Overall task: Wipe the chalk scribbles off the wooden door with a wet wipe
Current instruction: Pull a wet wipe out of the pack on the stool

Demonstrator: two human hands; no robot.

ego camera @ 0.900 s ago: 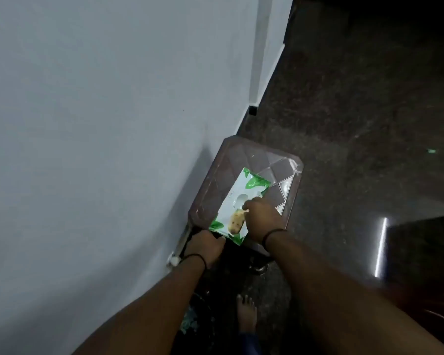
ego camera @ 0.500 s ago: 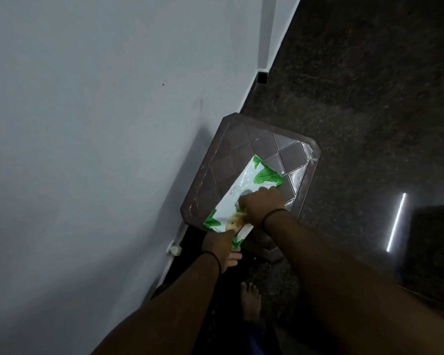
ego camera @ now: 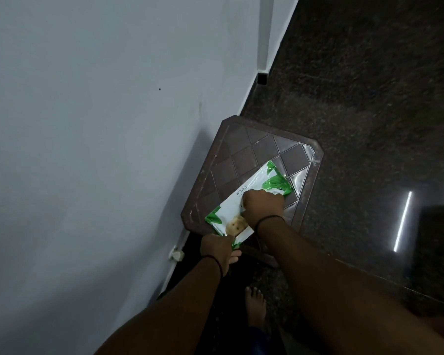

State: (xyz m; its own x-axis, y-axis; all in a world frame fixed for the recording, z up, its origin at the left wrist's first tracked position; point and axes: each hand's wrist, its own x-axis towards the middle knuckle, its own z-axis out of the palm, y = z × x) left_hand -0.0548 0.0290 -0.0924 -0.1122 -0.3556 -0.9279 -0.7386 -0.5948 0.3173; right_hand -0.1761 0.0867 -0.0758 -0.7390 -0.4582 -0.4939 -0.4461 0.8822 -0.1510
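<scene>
On stool [ego camera: 244,149], wipe pack [ego camera: 231,208] under right hand [ego camera: 263,204], left hand [ego camera: 219,248] gripping near edge

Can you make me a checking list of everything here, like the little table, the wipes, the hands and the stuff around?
Surface: brown stool with a diamond-patterned top, beside the wall.
Job's things: wet wipe pack, white and green, lies on the stool, near end over the edge. Door and chalk scribbles: nothing seen.
Clutter: nothing seen.
Grippers: left hand grips the pack's near end; right hand sits curled on the pack's middle, fingertips hidden.
Cables: nothing seen.
Surroundings: pale wall, dark speckled floor, a bare foot.
</scene>
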